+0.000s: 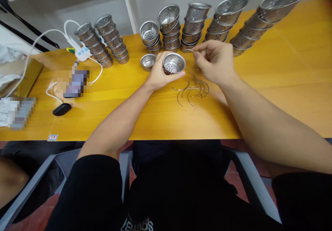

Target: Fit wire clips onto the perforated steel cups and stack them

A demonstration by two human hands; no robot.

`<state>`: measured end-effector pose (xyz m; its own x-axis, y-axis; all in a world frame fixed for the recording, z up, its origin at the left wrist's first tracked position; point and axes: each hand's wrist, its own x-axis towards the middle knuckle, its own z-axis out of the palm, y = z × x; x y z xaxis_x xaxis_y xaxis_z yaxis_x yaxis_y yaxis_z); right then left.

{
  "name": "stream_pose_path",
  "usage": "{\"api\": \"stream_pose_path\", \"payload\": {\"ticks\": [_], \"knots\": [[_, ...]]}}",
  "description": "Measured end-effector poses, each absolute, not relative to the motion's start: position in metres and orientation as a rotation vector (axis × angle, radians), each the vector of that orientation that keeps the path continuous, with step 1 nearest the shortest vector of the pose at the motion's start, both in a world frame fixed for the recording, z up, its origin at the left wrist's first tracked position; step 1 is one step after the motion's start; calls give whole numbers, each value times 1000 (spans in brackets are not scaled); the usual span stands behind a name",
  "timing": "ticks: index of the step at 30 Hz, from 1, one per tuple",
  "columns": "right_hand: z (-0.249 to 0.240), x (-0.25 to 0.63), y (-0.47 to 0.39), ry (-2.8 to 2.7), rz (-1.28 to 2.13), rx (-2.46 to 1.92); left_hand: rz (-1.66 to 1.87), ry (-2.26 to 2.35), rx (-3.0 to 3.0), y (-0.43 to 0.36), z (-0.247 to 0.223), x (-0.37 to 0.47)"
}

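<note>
My left hand (158, 72) is wrapped round a perforated metal cup (174, 64), its open mouth tilted up toward me. To the right of the cup, my right hand (214, 59) pinches a thin curved wire (190, 50) between thumb and fingertips. The wire's free end points left, apart from the cup. Below both hands, several loose curved wires (194, 89) lie in a tangled heap on the table. Just left of the held cup stands a small shallow metal cup (148, 62), partly behind my left hand.
Stacks of perforated cups (170, 26) line the back of the yellow table (145, 120); a tall leaning stack (250, 28) stands at right. On the left are a phone (76, 82), a power strip (83, 53), white cables and a black case (61, 109). Another person's knee shows at lower left.
</note>
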<state>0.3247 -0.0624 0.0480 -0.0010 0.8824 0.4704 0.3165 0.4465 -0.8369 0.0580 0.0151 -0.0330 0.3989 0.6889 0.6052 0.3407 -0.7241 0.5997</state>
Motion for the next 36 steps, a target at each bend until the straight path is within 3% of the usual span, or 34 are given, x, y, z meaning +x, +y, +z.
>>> {"api": "stream_pose_path", "payload": {"ticks": [14,23,36], "knots": [[55,316,-75,-1642,681,-1126,1131,758,2198,13,-35,60],[25,318,-47,-1678,545,-1138,1089,753,2257,14,-41,64],[33,318,-56,-1746,457,-1185,1041,577,2302,18,-47,64]]}}
